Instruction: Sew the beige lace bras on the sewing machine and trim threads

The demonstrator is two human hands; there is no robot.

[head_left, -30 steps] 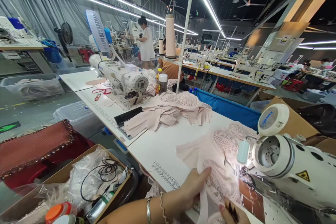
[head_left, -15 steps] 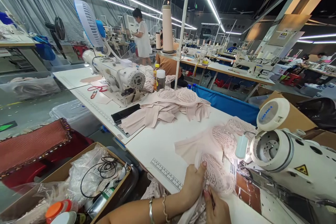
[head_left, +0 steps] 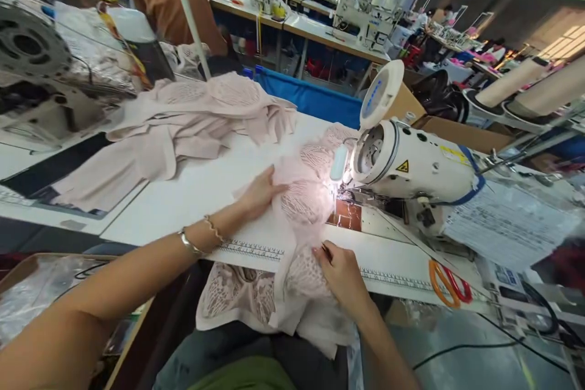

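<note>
Guiding of a pink lace garment (head_left: pixel 304 204) beside the sewing machine (head_left: pixel 425 158).
Near the front edge of the worktop (head_left: pixel 183 210), the garment is being gripped by the right hand (head_left: pixel 338 271), a slim dark tool (head_left: pixel 326 250) also being held; farther in, its left side is being touched by the extended fingers of the left hand (head_left: pixel 260 194). Beyond, a fabric pile (head_left: pixel 214 103) is being supported by the worktop.
</note>
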